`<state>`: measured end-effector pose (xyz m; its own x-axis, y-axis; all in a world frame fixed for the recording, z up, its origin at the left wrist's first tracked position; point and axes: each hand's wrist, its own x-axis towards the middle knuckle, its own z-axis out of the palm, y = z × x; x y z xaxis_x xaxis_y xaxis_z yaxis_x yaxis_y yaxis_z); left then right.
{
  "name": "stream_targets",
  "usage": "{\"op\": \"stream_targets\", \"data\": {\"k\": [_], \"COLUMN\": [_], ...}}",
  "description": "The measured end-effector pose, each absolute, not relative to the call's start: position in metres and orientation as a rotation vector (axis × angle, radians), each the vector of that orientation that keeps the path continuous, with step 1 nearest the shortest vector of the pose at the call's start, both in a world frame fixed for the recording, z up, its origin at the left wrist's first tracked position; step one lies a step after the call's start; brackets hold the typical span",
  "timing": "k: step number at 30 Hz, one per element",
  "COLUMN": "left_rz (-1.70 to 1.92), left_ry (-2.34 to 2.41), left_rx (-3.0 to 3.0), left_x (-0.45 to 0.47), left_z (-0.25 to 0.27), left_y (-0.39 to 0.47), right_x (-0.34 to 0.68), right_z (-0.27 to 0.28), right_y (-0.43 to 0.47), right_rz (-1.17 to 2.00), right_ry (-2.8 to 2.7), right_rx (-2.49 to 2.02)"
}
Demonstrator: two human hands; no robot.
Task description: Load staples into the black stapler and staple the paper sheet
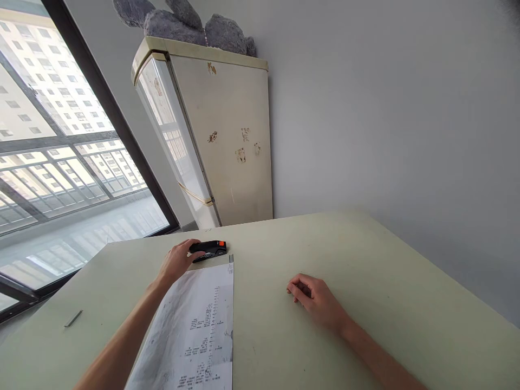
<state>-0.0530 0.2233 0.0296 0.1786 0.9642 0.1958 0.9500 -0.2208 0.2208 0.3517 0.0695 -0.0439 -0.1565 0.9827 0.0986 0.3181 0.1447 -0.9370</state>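
My left hand (179, 262) grips the rear end of a black stapler (209, 249) with an orange patch at its front. The stapler lies at the top end of a printed paper sheet (203, 336), its front pointing right. A small grey strip (231, 258) sits at the sheet's top right corner. Across the table, my right hand (317, 298) rests with its fingers curled in a loose fist, apart from the paper. Nothing shows inside it. My left forearm covers part of the sheet's left edge.
A short metal strip, like a row of staples (73, 318), lies on the pale green table (276, 346) at the left. Behind the table stands a worn white fridge (239, 108) with a grey plush toy (174, 26) on top. A large window (60, 135) is at the left.
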Motion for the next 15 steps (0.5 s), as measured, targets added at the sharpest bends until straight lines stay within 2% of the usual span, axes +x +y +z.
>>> {"op": "stream_targets", "data": {"k": [15], "left_rz": [0.611], "left_ry": [1.926], "left_rx": [2.44], "left_x": [-0.048], "left_z": [0.028], "left_y": [0.212], "right_x": [0.353], "right_z": [-0.044], "right_y": [0.071], "right_rz": [1.025], "right_ry": [-1.632], "right_rx": [-1.28]}}
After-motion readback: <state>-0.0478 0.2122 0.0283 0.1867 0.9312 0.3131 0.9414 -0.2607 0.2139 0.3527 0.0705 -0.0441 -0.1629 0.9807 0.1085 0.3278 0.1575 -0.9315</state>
